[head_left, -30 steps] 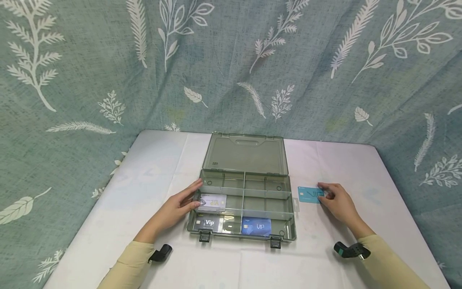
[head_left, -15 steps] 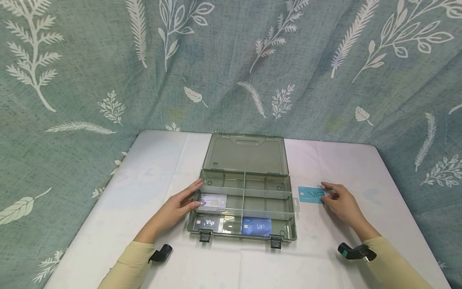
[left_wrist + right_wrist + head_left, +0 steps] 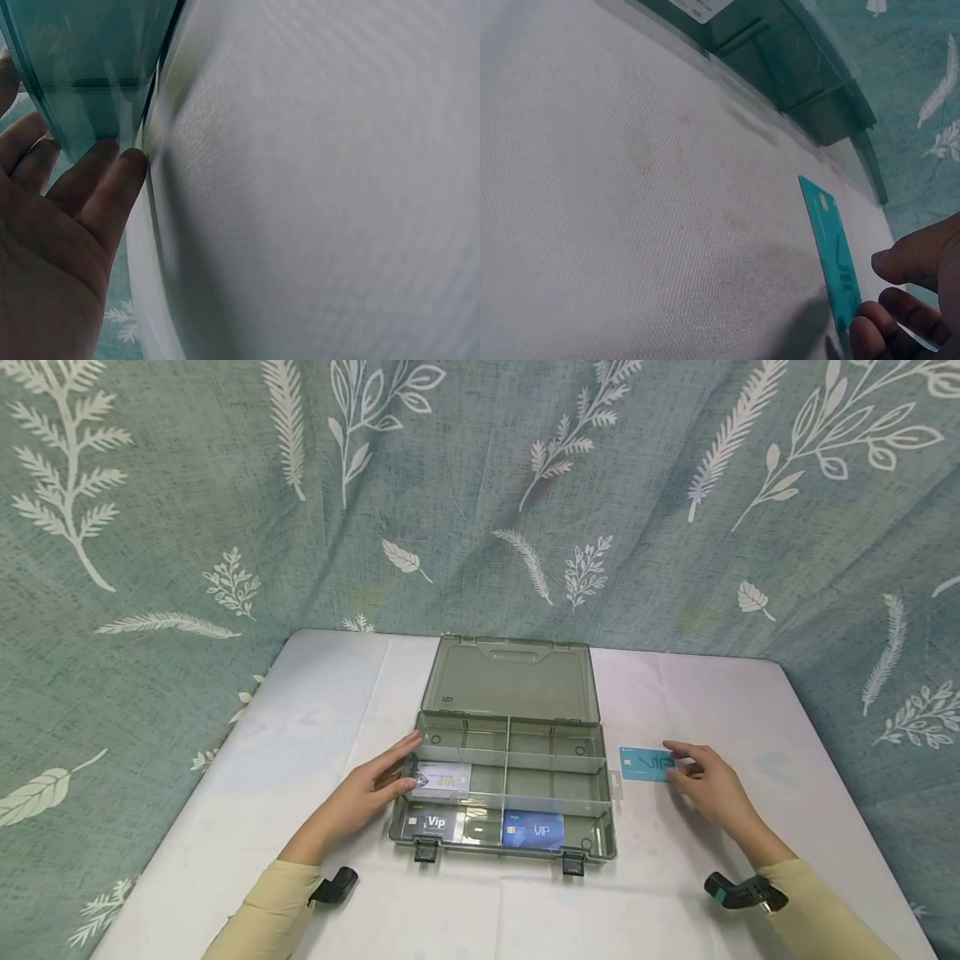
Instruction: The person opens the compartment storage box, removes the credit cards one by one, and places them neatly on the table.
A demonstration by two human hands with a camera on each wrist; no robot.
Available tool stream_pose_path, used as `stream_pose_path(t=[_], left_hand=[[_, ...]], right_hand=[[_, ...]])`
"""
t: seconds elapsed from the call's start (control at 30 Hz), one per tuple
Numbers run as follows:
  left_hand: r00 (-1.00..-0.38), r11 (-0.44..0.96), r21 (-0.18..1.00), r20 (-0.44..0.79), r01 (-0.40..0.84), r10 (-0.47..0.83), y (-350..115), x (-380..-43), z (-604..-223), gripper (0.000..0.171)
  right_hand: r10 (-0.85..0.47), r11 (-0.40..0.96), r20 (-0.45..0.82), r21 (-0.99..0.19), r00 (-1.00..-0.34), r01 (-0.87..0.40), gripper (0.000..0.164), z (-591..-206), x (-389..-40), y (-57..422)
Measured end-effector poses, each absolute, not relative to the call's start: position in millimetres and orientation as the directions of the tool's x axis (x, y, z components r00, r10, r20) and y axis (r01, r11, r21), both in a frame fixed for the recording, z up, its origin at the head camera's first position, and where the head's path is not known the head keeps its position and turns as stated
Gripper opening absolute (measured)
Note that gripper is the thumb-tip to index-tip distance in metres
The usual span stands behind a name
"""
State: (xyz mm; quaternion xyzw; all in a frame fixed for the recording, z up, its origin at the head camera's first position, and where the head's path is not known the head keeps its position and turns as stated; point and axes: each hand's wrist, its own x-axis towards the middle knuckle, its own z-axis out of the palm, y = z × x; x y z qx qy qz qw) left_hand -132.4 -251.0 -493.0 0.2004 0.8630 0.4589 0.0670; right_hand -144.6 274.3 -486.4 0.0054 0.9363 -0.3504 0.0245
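My left hand (image 3: 375, 781) rests its fingertips on the left side of a clear grey-green compartment box (image 3: 555, 781), and the left wrist view shows straight fingers against the box wall (image 3: 97, 67). To the right of the box a turquoise VIP card (image 3: 637, 764) lies flat on the white cloth. My right hand (image 3: 708, 781) is at this card's right end, thumb and index finger spread; in the right wrist view the fingertips (image 3: 866, 322) overlap the near end of the card (image 3: 829, 247). A white card (image 3: 442, 779), a dark Vip card (image 3: 429, 822) and a blue VIP card (image 3: 532, 831) lie inside the box.
The box lid (image 3: 513, 677) is folded back flat behind the tray. Two black latches (image 3: 425, 852) hang at its front edge. A green leaf-patterned curtain (image 3: 480, 510) stands behind and beside the white tablecloth (image 3: 420, 914).
My right hand has shifted slightly right along the turquoise card, and its index finger has dipped back toward it. The card has hardly moved. My left hand and the box have stayed put.
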Motion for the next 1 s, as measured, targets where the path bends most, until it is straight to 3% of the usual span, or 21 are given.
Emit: stream_pose_path(t=[1.0], left_hand=[[-0.907, 0.476, 0.835, 0.064, 0.277, 0.417, -250.6, -133.0, -493.1, 0.067]], right_hand=[[-0.255, 0.668, 0.044, -0.714, -0.966, -0.209, 0.043, -450.1, -123.2, 233.1]])
